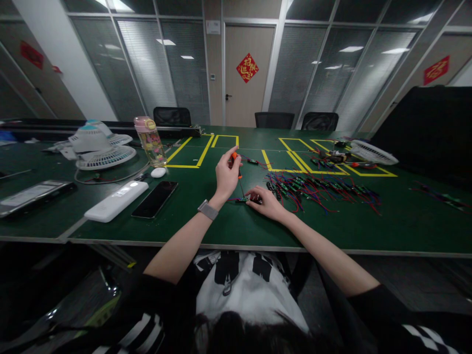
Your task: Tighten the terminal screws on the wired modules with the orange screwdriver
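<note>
My left hand is closed around an orange-handled screwdriver, held upright with its thin shaft pointing down at a small green circuit board on the green table. My right hand lies low on the table, its fingers pressed on that small board and its red and blue wires. A grey watch sits on my left wrist.
To the right lies a row of several small boards with red and blue wires. At the left are a black phone, a white flat device, a white mouse, a pink-capped bottle and table fans. Yellow tape boxes mark the table.
</note>
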`<action>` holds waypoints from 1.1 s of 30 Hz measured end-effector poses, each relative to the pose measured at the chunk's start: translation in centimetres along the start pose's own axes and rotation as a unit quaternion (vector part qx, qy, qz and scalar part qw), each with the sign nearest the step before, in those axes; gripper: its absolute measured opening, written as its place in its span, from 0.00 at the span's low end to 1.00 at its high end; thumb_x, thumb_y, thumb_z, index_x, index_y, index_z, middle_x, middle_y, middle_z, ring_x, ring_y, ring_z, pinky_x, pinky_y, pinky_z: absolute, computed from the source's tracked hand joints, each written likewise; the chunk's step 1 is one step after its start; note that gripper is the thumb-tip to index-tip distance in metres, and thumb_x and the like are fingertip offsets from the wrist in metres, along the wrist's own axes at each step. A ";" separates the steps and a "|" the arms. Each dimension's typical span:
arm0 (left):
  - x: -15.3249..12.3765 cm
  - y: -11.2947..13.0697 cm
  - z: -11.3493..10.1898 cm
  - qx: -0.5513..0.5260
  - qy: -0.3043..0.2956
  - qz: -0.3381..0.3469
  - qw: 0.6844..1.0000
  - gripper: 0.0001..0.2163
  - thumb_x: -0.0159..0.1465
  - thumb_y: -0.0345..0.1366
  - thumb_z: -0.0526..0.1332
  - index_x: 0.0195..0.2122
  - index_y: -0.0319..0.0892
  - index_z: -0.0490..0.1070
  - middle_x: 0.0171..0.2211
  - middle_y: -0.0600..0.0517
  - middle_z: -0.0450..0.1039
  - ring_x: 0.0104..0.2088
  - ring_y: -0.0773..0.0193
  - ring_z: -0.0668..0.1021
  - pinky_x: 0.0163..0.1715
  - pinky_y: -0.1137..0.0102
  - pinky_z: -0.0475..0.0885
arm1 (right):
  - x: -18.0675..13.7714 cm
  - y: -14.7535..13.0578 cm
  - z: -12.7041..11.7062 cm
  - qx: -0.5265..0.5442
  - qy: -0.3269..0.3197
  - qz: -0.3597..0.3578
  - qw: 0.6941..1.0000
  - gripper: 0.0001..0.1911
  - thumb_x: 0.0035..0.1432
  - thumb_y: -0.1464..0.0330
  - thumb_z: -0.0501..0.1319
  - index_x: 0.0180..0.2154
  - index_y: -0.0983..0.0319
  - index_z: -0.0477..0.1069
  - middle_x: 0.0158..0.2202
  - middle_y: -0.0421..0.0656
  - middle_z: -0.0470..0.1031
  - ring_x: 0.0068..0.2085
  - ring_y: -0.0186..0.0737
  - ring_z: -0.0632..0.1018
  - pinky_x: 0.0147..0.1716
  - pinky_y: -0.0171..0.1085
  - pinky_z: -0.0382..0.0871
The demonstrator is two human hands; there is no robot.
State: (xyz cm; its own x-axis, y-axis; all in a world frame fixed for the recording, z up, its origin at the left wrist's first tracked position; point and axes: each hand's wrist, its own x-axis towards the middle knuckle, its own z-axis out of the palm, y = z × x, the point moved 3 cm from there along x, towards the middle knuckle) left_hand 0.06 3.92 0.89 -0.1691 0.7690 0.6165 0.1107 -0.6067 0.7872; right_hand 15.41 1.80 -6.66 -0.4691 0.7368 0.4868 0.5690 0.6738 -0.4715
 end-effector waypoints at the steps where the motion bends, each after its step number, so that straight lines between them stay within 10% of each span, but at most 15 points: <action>1: 0.1 -0.1 -0.1 0.000 0.013 0.002 1.000 0.16 0.64 0.34 0.57 0.53 0.44 0.68 0.43 0.48 0.74 0.32 0.70 0.78 0.28 0.77 0.73 | 0.0 0.0 0.0 -0.001 0.001 0.001 1.000 0.09 0.54 0.71 0.63 0.40 0.62 0.72 0.32 0.41 0.68 0.32 0.36 0.71 0.33 0.35 0.66; 20: 1.2 0.4 -1.6 -0.077 0.098 0.027 0.992 0.16 0.66 0.33 0.52 0.55 0.49 0.64 0.40 0.51 0.71 0.26 0.74 0.72 0.24 0.78 0.69 | 0.3 0.1 -0.8 -0.009 0.106 0.001 0.994 0.07 0.58 0.68 0.60 0.29 0.62 0.73 0.28 0.42 0.71 0.31 0.38 0.73 0.33 0.36 0.65; 24: 1.1 1.6 -1.6 0.110 -0.109 0.073 0.985 0.10 0.59 0.39 0.62 0.39 0.41 0.74 0.28 0.54 0.72 0.27 0.71 0.71 0.28 0.76 0.67 | 0.2 0.1 -1.0 -0.019 0.125 0.014 0.992 0.07 0.60 0.69 0.57 0.31 0.62 0.71 0.28 0.42 0.72 0.30 0.38 0.72 0.33 0.36 0.65; 28: 0.0 -0.4 -0.9 0.274 -0.427 -0.022 0.861 0.12 0.50 0.44 0.67 0.28 0.40 0.77 0.27 0.53 0.76 0.29 0.67 0.74 0.29 0.74 0.65 | 0.2 -0.4 -1.1 -0.018 0.101 0.003 0.995 0.07 0.60 0.69 0.56 0.30 0.62 0.70 0.28 0.43 0.72 0.32 0.39 0.72 0.35 0.37 0.66; 33: -0.5 -2.4 -0.6 0.345 -0.510 -0.057 0.786 0.10 0.48 0.40 0.66 0.30 0.41 0.78 0.28 0.53 0.77 0.29 0.66 0.75 0.29 0.74 0.65 | 0.0 -1.3 -0.8 0.011 0.010 -0.059 0.998 0.05 0.56 0.71 0.60 0.29 0.61 0.73 0.36 0.44 0.72 0.38 0.40 0.74 0.41 0.39 0.67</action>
State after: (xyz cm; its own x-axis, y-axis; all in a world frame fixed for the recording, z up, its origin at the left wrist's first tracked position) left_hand -0.73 4.84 -1.34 0.6182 0.7849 -0.0428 0.7155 -0.5393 0.4441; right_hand 15.24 0.90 -5.47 -0.5179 0.6516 0.5543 0.4965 0.7566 -0.4256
